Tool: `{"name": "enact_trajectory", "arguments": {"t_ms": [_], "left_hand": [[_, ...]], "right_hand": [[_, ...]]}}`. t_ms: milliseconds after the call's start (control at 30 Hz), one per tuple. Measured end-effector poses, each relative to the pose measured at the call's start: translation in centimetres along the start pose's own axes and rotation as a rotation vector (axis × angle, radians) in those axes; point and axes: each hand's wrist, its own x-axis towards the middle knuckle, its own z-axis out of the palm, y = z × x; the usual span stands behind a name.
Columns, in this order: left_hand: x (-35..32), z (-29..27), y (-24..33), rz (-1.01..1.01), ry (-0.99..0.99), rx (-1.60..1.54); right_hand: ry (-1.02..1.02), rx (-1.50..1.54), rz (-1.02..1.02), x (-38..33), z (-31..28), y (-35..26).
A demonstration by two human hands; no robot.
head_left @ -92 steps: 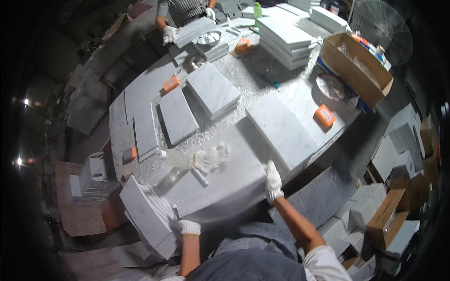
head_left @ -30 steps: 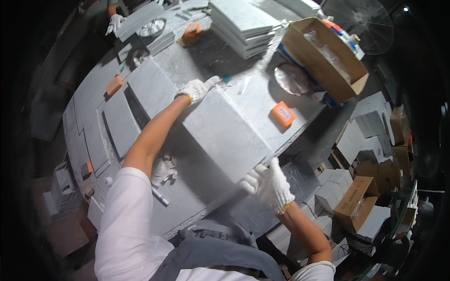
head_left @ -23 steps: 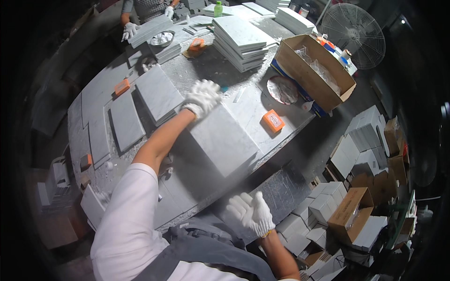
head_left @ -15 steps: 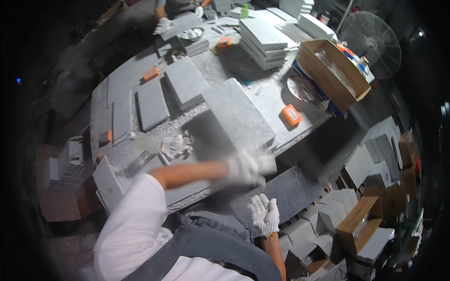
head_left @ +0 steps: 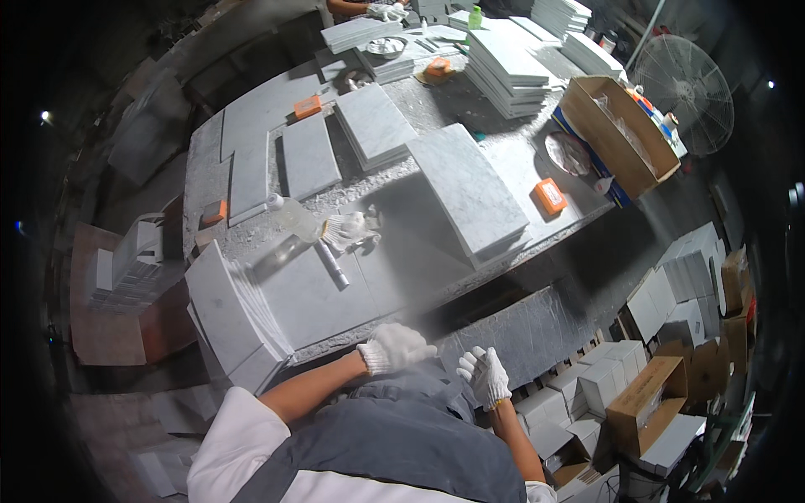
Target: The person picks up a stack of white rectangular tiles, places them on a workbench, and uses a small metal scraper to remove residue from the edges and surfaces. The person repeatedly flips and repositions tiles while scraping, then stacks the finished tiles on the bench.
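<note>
My left hand (head_left: 396,348), in a white knitted glove, hovers at the table's near edge with its fingers folded together and nothing visible in them. My right hand (head_left: 485,377), gloved the same way, is held close to my grey apron (head_left: 394,436); its fingers are loosely bent and apart, holding nothing. Ahead of both hands lies a stack of pale marble slabs (head_left: 470,189). A crumpled pair of white gloves (head_left: 352,230) rests on the table beside a clear plastic bottle (head_left: 293,216) and a small whitish tube (head_left: 333,264).
Thin tiles lean in a row (head_left: 235,302) at the table's left corner. Orange blocks (head_left: 550,196) lie about the dusty table. An open cardboard box (head_left: 616,126) and a large fan (head_left: 683,92) stand at the right. At the far side a co-worker's gloved hand (head_left: 387,12) shows.
My left hand has drawn back from the near end of the slab stack toward my body. My right hand's fingers have curled a little. The whole view has shifted.
</note>
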Motion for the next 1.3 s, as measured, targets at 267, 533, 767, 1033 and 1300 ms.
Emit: {"name": "enact_trajectory", "arguments": {"t_ms": [267,533,767,1033,1300], "left_hand": [[-5.2,0.5,0.2,-0.01,0.071,-0.166],[-16.2,-1.6,-6.0,-0.209,0.788,0.094],[-25.5,-3.3,-12.0,-0.485,0.815,0.383],[-25.7,-3.1,-12.6,-0.51,0.782,0.539],[-25.5,-3.3,-12.4,-0.557,0.813,0.451]], "right_hand": [[0.192,-0.43,-0.158,4.5,8.8,2.6],[0.226,-1.151,-0.904,5.0,17.4,3.9],[0.271,-2.193,-1.452,6.0,22.5,-5.0],[0.43,-2.386,-0.889,14.1,25.5,-12.7],[0.389,-2.476,-0.765,18.6,28.8,-15.7]]}}
